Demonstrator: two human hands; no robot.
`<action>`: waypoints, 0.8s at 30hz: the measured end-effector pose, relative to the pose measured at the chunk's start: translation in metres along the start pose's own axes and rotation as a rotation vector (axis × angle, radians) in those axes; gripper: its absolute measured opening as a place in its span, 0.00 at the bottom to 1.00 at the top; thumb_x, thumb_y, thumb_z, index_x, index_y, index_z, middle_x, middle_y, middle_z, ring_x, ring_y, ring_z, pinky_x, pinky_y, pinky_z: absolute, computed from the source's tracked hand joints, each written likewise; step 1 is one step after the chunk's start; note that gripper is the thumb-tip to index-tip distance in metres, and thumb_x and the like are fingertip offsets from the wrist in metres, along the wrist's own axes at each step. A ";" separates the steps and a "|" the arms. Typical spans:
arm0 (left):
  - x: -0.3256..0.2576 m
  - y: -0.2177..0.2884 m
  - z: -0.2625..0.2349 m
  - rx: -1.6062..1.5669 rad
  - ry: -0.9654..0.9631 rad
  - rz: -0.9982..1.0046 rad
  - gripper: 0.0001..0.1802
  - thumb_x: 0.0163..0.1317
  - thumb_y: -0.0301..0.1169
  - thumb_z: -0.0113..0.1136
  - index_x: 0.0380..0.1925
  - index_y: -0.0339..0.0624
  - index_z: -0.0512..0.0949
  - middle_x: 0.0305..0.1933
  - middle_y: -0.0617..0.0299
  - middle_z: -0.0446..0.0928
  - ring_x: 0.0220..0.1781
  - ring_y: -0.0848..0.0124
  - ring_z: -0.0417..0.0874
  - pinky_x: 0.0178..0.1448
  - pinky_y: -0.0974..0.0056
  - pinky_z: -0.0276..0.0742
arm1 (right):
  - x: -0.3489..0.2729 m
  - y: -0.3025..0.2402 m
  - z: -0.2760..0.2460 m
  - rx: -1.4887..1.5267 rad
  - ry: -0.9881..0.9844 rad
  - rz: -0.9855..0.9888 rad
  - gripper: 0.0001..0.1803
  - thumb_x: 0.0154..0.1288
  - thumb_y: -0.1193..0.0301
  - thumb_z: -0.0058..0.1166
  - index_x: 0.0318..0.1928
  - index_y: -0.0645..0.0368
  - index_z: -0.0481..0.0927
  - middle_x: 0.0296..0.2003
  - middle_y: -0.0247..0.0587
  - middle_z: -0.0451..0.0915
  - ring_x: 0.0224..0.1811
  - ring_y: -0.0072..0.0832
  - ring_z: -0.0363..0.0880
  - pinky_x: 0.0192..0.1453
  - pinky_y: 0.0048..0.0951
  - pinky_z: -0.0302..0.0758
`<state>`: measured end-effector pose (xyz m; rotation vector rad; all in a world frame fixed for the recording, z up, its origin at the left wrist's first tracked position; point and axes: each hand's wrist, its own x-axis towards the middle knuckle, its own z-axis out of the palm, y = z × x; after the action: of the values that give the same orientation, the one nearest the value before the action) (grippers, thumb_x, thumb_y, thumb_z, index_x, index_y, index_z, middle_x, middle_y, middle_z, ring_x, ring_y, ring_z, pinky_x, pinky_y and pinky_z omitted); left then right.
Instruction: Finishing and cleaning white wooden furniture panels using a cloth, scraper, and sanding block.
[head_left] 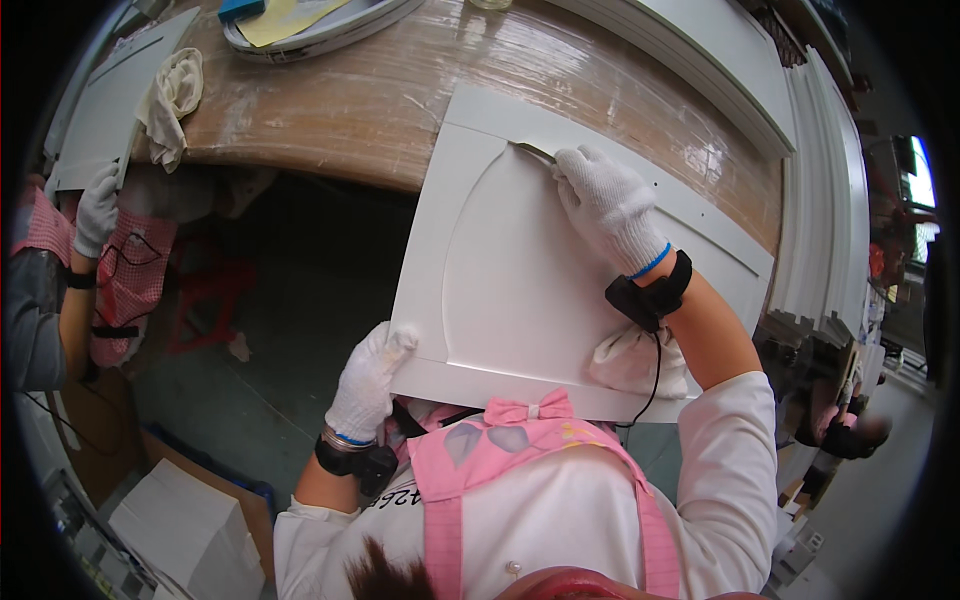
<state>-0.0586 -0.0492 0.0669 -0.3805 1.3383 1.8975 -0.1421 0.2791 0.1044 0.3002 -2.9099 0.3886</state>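
Note:
A white cabinet door panel (530,260) with a recessed, curved-edge middle lies tilted across the wrapped table, its near edge against my apron. My right hand (605,205), in a white knit glove, is closed round a slim tool with a thin dark blade (535,152). The blade's tip rests at the upper left of the recess, by the frame's inner edge. My left hand (370,385), also gloved, grips the panel's near left corner; its fingers are partly hidden. Under my right forearm a bunched white cloth (635,362) lies on the panel.
The table (320,110) is covered in clear film. A round white tray (330,30) holds a yellow sheet and a blue block. White boards (690,60) are stacked far right. At left, a co-worker's gloved hand (97,210) touches another panel (110,110) near a crumpled cloth (172,95).

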 end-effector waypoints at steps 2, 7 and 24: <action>0.002 -0.002 -0.005 0.003 -0.011 -0.006 0.20 0.70 0.40 0.57 0.52 0.34 0.74 0.47 0.62 0.78 0.48 0.75 0.78 0.54 0.68 0.75 | 0.001 -0.001 0.002 -0.036 -0.044 0.050 0.05 0.61 0.75 0.55 0.38 0.54 0.77 0.34 0.44 0.80 0.34 0.46 0.81 0.35 0.41 0.77; -0.001 -0.001 -0.005 0.016 -0.018 -0.010 0.19 0.71 0.36 0.56 0.55 0.34 0.73 0.50 0.61 0.78 0.51 0.73 0.80 0.56 0.67 0.76 | 0.002 -0.001 0.004 -0.007 -0.010 0.010 0.03 0.63 0.71 0.53 0.36 0.56 0.76 0.32 0.46 0.77 0.31 0.48 0.79 0.33 0.45 0.76; -0.002 0.005 0.002 0.066 0.007 -0.029 0.23 0.72 0.43 0.55 0.52 0.32 0.74 0.48 0.60 0.78 0.48 0.76 0.77 0.54 0.68 0.73 | 0.003 -0.003 -0.003 -0.097 -0.042 0.003 0.05 0.60 0.73 0.55 0.37 0.53 0.76 0.31 0.44 0.77 0.31 0.45 0.80 0.33 0.41 0.76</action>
<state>-0.0608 -0.0488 0.0722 -0.3721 1.3886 1.8249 -0.1438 0.2764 0.1084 0.2932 -2.9587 0.2439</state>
